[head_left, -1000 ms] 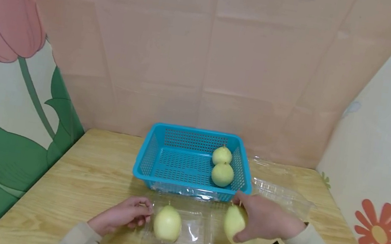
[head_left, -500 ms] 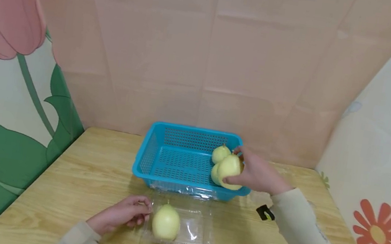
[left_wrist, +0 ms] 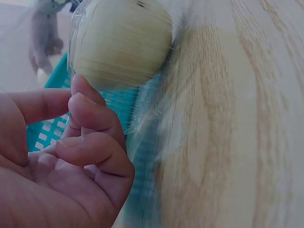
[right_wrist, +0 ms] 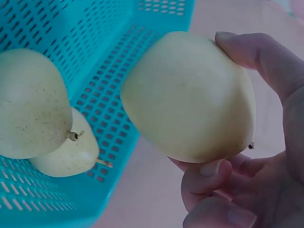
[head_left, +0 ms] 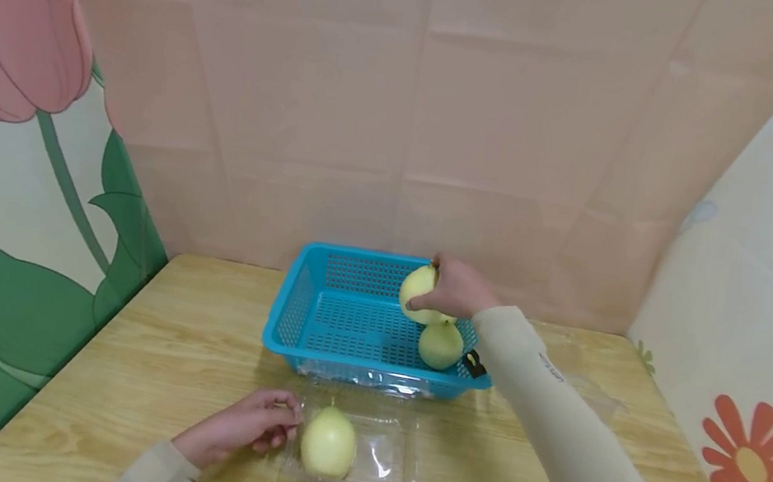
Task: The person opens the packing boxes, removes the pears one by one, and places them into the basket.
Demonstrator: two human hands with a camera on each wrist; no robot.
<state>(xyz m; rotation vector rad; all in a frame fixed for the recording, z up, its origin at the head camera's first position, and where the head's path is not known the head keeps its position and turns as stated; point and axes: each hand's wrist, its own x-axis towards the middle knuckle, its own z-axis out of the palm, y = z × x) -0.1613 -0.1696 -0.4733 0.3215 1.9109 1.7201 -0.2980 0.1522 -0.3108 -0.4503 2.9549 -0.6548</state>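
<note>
My right hand (head_left: 462, 289) grips a pale yellow-green pear (head_left: 416, 290) above the right rear part of the blue plastic basket (head_left: 287, 301). In the right wrist view, thumb and fingers hold the pear (right_wrist: 190, 97) from opposite sides. Two more pears lie in the basket; the front pear (head_left: 441, 347) shows well, while the rear one is mostly covered by the held fruit and hand. At the front, my left hand (head_left: 250, 425) pinches the left edge of a clear plastic box (head_left: 388, 450). One pear (head_left: 329, 442) stands upright in the box's left half.
The basket stands at the back of a wooden table (head_left: 193, 329), near a pink backdrop. To its right lies more clear plastic packaging (head_left: 595, 397), partly behind my right sleeve. Painted panels with flowers flank the table on both sides.
My right hand has lifted a pear from the table right of the plastic box and carried it up and left over the basket. The left hand has stayed at the box's edge.
</note>
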